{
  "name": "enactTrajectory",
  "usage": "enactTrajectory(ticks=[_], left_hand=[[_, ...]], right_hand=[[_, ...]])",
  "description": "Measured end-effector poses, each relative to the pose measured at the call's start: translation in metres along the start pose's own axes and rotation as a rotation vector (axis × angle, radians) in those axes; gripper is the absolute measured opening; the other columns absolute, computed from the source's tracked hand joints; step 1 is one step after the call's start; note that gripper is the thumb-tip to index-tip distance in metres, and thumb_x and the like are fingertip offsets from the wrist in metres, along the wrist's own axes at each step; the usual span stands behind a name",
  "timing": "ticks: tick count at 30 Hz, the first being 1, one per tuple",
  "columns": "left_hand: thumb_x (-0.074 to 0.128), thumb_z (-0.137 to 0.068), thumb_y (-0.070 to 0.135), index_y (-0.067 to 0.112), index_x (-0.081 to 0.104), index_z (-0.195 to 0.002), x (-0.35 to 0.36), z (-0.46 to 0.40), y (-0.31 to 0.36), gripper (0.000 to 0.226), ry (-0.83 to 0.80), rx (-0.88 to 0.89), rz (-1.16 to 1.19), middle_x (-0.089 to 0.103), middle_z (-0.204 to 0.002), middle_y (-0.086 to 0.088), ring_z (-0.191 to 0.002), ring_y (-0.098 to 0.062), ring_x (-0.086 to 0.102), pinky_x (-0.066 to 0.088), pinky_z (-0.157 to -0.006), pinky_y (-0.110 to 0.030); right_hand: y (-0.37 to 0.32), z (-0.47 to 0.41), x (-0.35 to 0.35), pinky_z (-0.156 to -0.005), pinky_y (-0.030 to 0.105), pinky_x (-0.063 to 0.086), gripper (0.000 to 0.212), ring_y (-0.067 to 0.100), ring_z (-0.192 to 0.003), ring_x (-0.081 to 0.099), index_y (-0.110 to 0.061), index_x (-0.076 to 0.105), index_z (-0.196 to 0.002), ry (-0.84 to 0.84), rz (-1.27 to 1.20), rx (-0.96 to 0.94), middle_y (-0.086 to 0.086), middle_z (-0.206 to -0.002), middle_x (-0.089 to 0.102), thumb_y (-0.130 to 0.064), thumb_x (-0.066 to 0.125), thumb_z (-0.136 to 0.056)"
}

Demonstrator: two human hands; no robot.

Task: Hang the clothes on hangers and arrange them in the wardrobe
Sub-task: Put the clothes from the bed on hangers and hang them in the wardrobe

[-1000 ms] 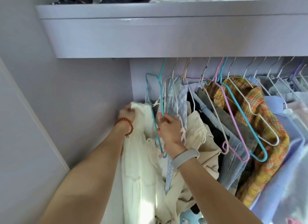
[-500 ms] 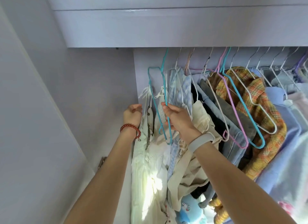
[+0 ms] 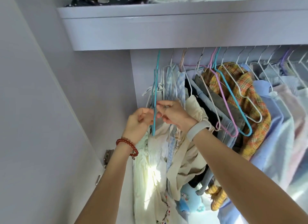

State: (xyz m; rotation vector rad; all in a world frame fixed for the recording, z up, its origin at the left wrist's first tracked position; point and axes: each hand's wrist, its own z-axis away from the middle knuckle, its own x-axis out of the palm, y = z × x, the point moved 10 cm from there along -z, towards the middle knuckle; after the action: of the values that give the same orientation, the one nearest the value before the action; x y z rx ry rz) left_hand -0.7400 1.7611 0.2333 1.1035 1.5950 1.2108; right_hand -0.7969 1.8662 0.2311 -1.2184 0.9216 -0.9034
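A teal wire hanger (image 3: 155, 90) hangs from the rail at the far left of the wardrobe. A cream dress (image 3: 148, 173) hangs below it, its white straps (image 3: 150, 92) tied over the wire. My left hand (image 3: 138, 122), with a red bead bracelet, curls its fingers round the hanger's lower wire. My right hand (image 3: 173, 114), with a grey wristband, pinches the same wire a little higher with thumb and forefinger. The rail itself is hidden behind the shelf front.
To the right hang several clothes on wire hangers: a beige garment (image 3: 191, 153), a yellow plaid shirt (image 3: 246, 93), pale blue shirts (image 3: 273, 123). A shelf (image 3: 166, 28) holding folded clothes juts out overhead. The wardrobe side wall (image 3: 103, 90) and a door hinge (image 3: 107, 155) are on the left.
My left hand has let go of the dress cloth and moved right to the hanger wire. My right hand has stayed at the hanger. The view has tilted up.
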Motion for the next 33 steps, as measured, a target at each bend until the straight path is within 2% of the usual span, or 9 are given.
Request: enactTrajectory(ticks=[6,8,11,15,18,26,29,32,33], left_hand=[[0.067,-0.082,0.015,0.028,0.045,-0.077,0.005,0.013,0.005,0.026,0.11,0.016,-0.221,0.058,-0.06,0.007,-0.066,-0.009,0.061,0.048,-0.072,-0.023],[0.062,-0.085,0.013,0.026,0.048,-0.082,0.004,0.014,0.0,0.02,0.087,0.003,-0.17,0.063,-0.066,0.003,-0.069,-0.007,0.063,0.048,-0.069,-0.016],[0.055,-0.09,0.008,0.02,0.054,-0.086,-0.006,0.013,-0.008,0.012,0.065,-0.025,-0.106,0.065,-0.053,0.01,-0.057,0.007,0.059,0.042,-0.061,-0.004],[0.054,-0.09,0.008,0.014,0.063,-0.081,-0.026,0.014,-0.028,0.014,0.161,-0.069,0.043,0.061,-0.045,0.008,-0.048,-0.001,0.058,0.05,-0.062,-0.012],[0.055,-0.089,0.008,0.011,0.066,-0.084,-0.032,0.014,-0.035,0.013,0.209,-0.052,0.087,0.059,-0.045,0.007,-0.048,-0.002,0.057,0.051,-0.062,-0.014],[0.056,-0.088,0.01,0.013,0.067,-0.079,-0.039,0.012,-0.039,0.015,0.221,0.009,0.065,0.061,-0.049,0.006,-0.049,-0.002,0.055,0.05,-0.06,-0.015],[0.056,-0.088,0.012,0.013,0.067,-0.081,-0.041,0.011,-0.04,0.013,0.22,0.01,0.041,0.06,-0.048,0.007,-0.05,-0.002,0.055,0.05,-0.06,-0.014],[0.055,-0.088,0.012,0.012,0.067,-0.082,-0.041,0.011,-0.041,0.013,0.221,0.01,0.031,0.06,-0.047,0.007,-0.05,-0.001,0.056,0.049,-0.059,-0.013],[0.055,-0.089,0.011,0.012,0.067,-0.081,-0.042,0.011,-0.041,0.014,0.23,0.01,0.029,0.06,-0.048,0.007,-0.051,-0.001,0.057,0.049,-0.059,-0.013]], right_hand=[[0.022,0.025,-0.024,-0.046,0.006,0.037,0.029,0.004,-0.058,0.048,0.0,0.053,-0.115,0.179,0.042,-0.202,0.005,-0.078,0.055,0.007,0.042,-0.089],[0.051,0.035,-0.025,-0.049,0.007,0.04,0.03,0.003,-0.059,0.051,-0.001,0.055,-0.109,0.204,0.065,-0.241,0.008,-0.076,0.054,0.012,0.038,-0.087],[0.122,0.04,-0.006,-0.057,0.011,0.045,0.028,-0.003,-0.059,0.055,-0.003,0.057,-0.104,0.149,0.121,-0.146,0.0,-0.071,0.058,0.009,0.036,-0.089],[0.221,0.023,0.044,-0.084,0.032,0.048,0.028,0.015,-0.084,0.057,-0.009,0.058,-0.113,0.011,0.265,0.033,0.001,-0.093,0.065,-0.003,0.039,-0.092],[0.272,-0.003,0.076,-0.095,0.028,0.04,0.037,0.019,-0.106,0.056,-0.014,0.047,-0.13,-0.063,0.402,0.129,0.003,-0.12,0.059,-0.012,0.042,-0.094],[0.314,-0.089,0.101,-0.099,0.044,0.04,0.07,0.033,-0.119,0.05,-0.029,0.004,-0.146,0.035,0.452,0.174,0.009,-0.145,0.037,-0.027,0.048,-0.092],[0.339,-0.102,0.116,-0.066,0.032,0.05,0.061,0.026,-0.073,0.061,-0.023,0.018,-0.143,-0.017,0.006,0.431,0.013,-0.115,0.054,-0.019,0.05,-0.092],[0.338,-0.097,0.131,-0.049,0.022,0.04,0.002,0.016,-0.052,0.043,-0.014,0.047,-0.09,-0.047,-0.216,0.463,0.007,-0.082,0.047,-0.015,0.046,-0.092],[0.333,-0.092,0.13,-0.048,0.022,0.038,0.014,0.016,-0.052,0.041,-0.014,0.041,-0.078,-0.039,-0.187,0.431,0.005,-0.073,0.044,-0.014,0.045,-0.092]])
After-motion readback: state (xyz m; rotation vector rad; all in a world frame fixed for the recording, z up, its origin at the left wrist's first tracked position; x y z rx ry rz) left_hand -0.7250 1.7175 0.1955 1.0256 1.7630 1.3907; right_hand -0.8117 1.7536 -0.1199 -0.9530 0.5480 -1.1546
